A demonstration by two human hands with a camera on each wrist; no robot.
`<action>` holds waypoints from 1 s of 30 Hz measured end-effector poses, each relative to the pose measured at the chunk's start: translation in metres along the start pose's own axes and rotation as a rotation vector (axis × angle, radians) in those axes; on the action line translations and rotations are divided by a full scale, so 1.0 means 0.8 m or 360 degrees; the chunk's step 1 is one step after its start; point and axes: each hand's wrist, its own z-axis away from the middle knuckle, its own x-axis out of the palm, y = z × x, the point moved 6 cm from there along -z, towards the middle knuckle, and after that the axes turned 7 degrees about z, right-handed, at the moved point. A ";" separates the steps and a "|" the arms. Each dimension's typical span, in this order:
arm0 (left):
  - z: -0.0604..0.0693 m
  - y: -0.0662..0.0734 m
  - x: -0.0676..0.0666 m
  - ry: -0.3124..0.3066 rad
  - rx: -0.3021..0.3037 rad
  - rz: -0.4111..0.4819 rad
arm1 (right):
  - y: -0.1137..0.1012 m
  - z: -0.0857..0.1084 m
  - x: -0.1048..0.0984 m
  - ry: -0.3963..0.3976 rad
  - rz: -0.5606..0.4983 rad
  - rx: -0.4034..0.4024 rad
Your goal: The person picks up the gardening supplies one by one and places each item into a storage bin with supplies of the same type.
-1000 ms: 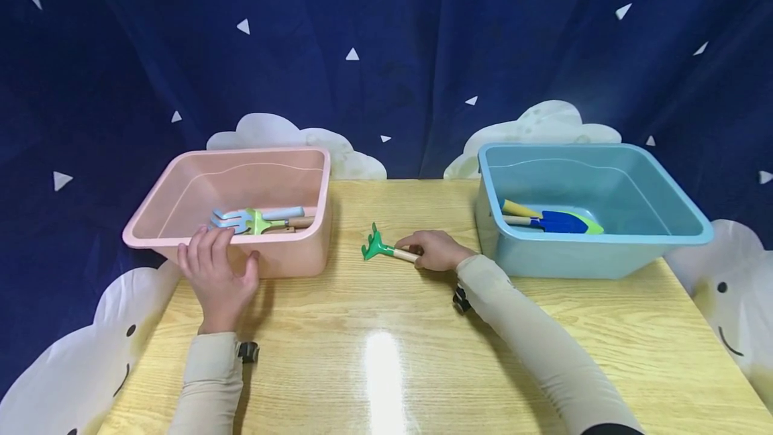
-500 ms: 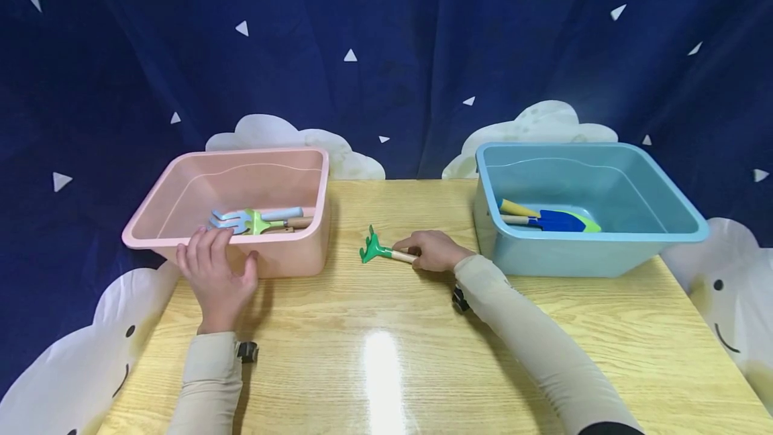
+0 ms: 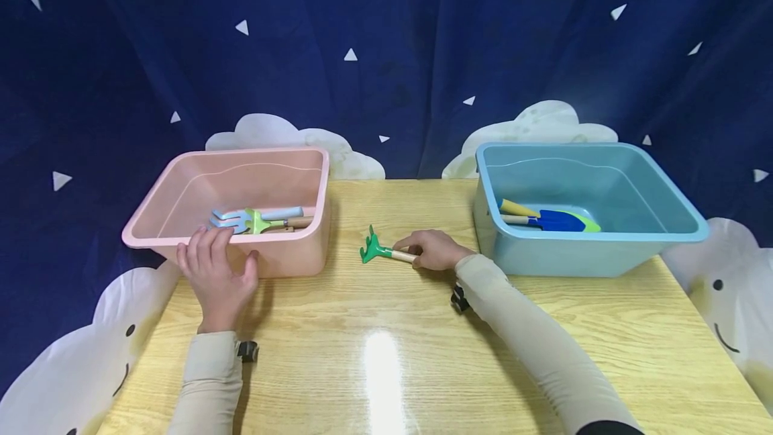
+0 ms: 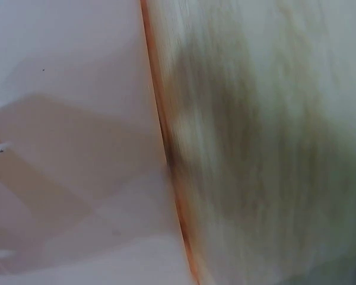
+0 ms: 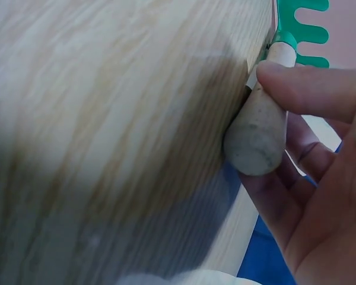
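My right hand [image 3: 437, 250] holds the wooden handle of a small green toy rake [image 3: 374, 247] lying low over the table between two bins. In the right wrist view, the thumb and fingers grip the pale handle [image 5: 258, 133], whose rounded end faces the camera; green tines show beyond. At the left, my left hand [image 3: 219, 280] grips the front rim of a pink bin [image 3: 296, 257], fingers bent over it and thumb at the outer wall; the fingertips are hidden. Inside that bin lie a light blue hand fork [image 3: 232, 221] and a light green rake [image 3: 258, 223].
A blue bin [image 3: 561, 259] stands at the right, holding a blue trowel [image 3: 558, 221], a yellow-handled tool [image 3: 518, 209] and a bright green edge beneath the trowel. Both bins stand on the wooden table [image 3: 338, 341]. Behind hangs a dark blue curtain [image 3: 386, 86].
Both hands keep their places, with the green rake still in the right hand. The scene shifts very slightly left between the first and second frames.
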 end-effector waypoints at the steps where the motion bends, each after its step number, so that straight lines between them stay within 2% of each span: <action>1: 0.000 0.000 0.000 0.0000 -0.0001 -0.0001 | 0.000 0.000 0.000 0.0004 -0.0011 0.0003; 9: -0.001 0.000 0.000 0.0012 0.0005 -0.0014 | 0.009 0.000 0.004 0.0009 -0.0137 0.0070; 21: 0.001 -0.002 0.001 0.0015 0.0009 -0.0003 | 0.010 -0.002 0.004 0.0033 -0.0318 0.0045; 30: 0.002 -0.002 0.000 0.0017 0.0014 -0.0013 | 0.006 -0.001 -0.007 0.0096 -0.0496 0.0011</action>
